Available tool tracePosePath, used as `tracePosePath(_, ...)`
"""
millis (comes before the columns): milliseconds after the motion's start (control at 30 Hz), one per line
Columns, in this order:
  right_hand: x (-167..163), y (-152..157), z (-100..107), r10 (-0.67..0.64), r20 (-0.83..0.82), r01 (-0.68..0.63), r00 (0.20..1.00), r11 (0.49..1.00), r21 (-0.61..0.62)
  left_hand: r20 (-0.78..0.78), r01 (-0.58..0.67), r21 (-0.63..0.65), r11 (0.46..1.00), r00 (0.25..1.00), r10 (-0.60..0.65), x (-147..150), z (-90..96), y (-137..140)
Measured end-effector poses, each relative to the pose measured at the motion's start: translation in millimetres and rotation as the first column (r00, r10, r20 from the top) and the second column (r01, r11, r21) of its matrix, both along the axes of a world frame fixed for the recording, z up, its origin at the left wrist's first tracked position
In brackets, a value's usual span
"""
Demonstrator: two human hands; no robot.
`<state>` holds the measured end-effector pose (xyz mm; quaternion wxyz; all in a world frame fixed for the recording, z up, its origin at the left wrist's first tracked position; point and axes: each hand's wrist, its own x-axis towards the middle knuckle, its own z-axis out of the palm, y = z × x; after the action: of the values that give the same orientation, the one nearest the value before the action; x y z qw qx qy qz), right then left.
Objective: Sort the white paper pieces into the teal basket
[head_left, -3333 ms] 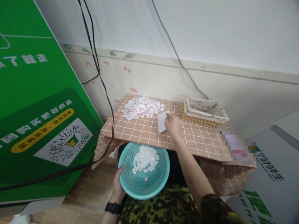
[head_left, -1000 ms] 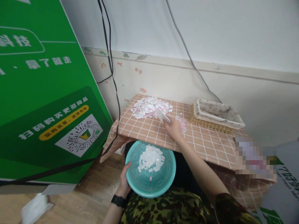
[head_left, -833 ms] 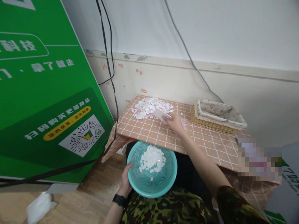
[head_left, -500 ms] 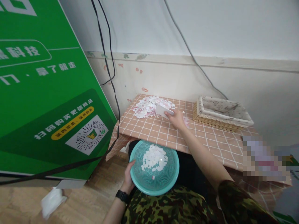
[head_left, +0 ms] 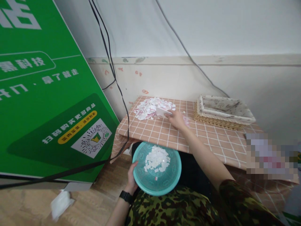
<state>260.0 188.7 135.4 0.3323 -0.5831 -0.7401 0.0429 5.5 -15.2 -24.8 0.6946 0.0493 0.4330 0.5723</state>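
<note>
My left hand (head_left: 132, 176) grips the left rim of a round teal plastic colander (head_left: 172, 185), which rests against my lap just below the table edge. White paper pieces (head_left: 157, 159) lie in its middle, with one small red-and-white piece apart from them. My right hand (head_left: 176, 119) is closed around one end of a flat white rectangular piece (head_left: 162, 112), held tilted over the table. Its far end meets the right side of a heap of white and pinkish paper scraps (head_left: 148, 106). Exactly what this flat piece is, I cannot tell.
A wicker basket (head_left: 218, 123) with a patterned cloth lining stands at the back right of the checked tablecloth (head_left: 152, 130). A green sign panel (head_left: 47, 103) rises on the left, with a black strap (head_left: 124, 103) hanging before it. A white bag (head_left: 61, 204) lies on the floor.
The flat white piece has tipped a little and shows a narrower face. My right hand stays beside the heap; the view has shifted slightly. The colander remains in my left hand.
</note>
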Motion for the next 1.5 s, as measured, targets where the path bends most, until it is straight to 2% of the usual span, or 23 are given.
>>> tracePosePath(100,3,-1,4,0.007,-0.029,-0.007,1.000,1.000,-0.005,-0.013,-0.014,-0.007,1.000,1.000,0.014,0,0.8,0)
tracePosePath(300,3,3,0,0.005,0.040,-0.006,0.999,1.000,0.028,-0.019,0.001,-0.008,1.000,1.000,-0.002,2,8.3,0)
tracePosePath(567,-2,7,-1,0.061,0.039,-0.062,0.997,0.998,0.031,-0.035,0.001,-0.026,1.000,0.999,-0.002,4,12.7,0)
tracePosePath(733,5,7,5,0.089,-0.061,-0.090,0.994,0.996,-0.025,-0.036,-0.006,0.021,1.000,0.999,0.007,4,12.7,0)
tracePosePath(833,6,6,8,0.105,-0.128,-0.108,0.986,0.994,-0.017,-0.035,-0.003,0.021,1.000,0.999,0.004,4,11.7,0)
tracePosePath(1000,7,0,10,0.206,-0.186,-0.219,0.961,0.974,-0.054,-0.049,-0.017,-0.016,1.000,0.999,0.016,3,9.5,0)
tracePosePath(1100,12,-2,11,0.177,-0.227,-0.198,0.958,0.977,-0.074,-0.036,-0.012,-0.004,1.000,0.999,0.012,2,7.1,0)
tracePosePath(1233,20,-2,10,0.139,-0.201,-0.161,0.970,0.982,-0.098,-0.022,-0.004,-0.003,1.000,1.000,0.004,0,5.1,0)
tracePosePath(1400,25,-1,9,0.032,-0.120,-0.038,0.992,0.998,-0.040,-0.036,-0.014,-0.015,1.000,0.999,0.013,0,7.2,0)
tracePosePath(1500,22,-1,8,0.071,-0.107,-0.073,0.992,0.997,-0.016,-0.046,-0.013,-0.012,1.000,0.999,0.012,0,8.6,-1)
